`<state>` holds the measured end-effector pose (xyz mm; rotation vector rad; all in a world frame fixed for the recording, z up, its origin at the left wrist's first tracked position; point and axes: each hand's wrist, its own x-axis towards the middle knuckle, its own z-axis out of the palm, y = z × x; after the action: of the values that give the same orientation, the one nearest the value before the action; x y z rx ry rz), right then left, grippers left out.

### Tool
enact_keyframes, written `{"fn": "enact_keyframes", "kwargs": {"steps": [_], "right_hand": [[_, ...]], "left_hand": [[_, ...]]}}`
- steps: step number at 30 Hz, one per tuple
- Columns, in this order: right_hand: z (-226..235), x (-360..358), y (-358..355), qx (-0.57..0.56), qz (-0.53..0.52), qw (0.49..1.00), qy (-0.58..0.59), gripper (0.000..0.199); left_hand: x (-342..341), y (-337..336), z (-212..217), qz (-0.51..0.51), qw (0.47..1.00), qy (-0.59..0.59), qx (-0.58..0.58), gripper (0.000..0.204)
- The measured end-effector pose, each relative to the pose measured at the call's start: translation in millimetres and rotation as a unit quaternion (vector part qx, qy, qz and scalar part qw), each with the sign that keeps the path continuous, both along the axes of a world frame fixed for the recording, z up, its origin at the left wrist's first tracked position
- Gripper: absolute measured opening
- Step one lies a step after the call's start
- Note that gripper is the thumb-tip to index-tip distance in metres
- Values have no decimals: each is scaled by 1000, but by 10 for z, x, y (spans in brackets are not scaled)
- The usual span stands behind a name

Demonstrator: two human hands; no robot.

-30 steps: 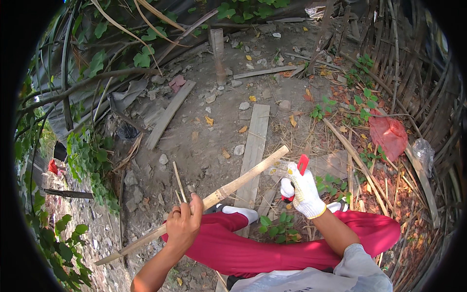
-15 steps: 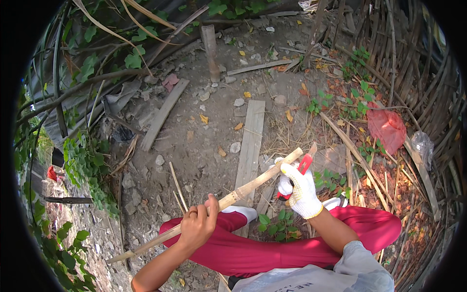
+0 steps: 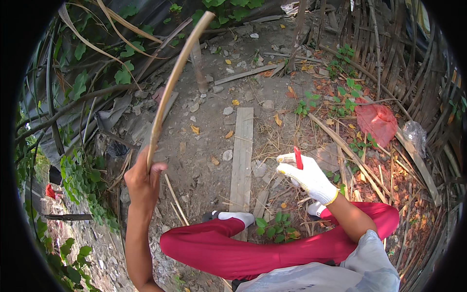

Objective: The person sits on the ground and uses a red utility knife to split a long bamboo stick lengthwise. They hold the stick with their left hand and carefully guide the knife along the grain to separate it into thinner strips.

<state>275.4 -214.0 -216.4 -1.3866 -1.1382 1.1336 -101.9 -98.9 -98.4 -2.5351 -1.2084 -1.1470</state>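
Observation:
My bare left hand is closed around the lower end of a long bamboo stick. The stick rises steeply, tilted to the right, and its cut end is near the top of the view. My right hand, in a white knitted glove with a yellow cuff, is closed on a red tool. Only a narrow red part shows above the fingers; the rest is hidden, and its exact kind cannot be made out. The right hand is over the ground in front of my bent legs, apart from the stick.
A flat grey board lies on the stony soil ahead of my feet. Split bamboo pieces and a red plastic bag lie at the right, near a stick fence. Vines and a dark sheet line the left; a short post stands ahead.
My left hand has moved left and swung the bamboo stick from a low slant across my lap to nearly upright. The stick has left my right hand, which keeps the red tool.

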Motion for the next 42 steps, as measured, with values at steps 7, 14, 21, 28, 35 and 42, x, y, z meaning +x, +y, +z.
{"fn": "enact_keyframes", "kwargs": {"steps": [7,14,21,28,35,42], "right_hand": [[115,452,-835,-43,-19,991,-125,41],[192,532,-1405,-81,-144,986,25,34],[51,557,-1527,-17,-238,965,107,28],[-217,228,-1068,-41,-191,927,319,23],[-492,-262,-474,-12,-244,853,462,24],[-456,-66,-322,61,-392,818,417,19]], "left_hand": [[6,16,1190,-187,921,-340,-28,52],[265,97,1369,-176,831,-522,72,57],[202,8,1228,-106,745,-650,107,53],[117,-101,608,-102,656,-745,65,48],[371,-160,-342,-125,511,-848,-68,44],[793,-236,-1167,-188,485,-805,-283,47]]}}
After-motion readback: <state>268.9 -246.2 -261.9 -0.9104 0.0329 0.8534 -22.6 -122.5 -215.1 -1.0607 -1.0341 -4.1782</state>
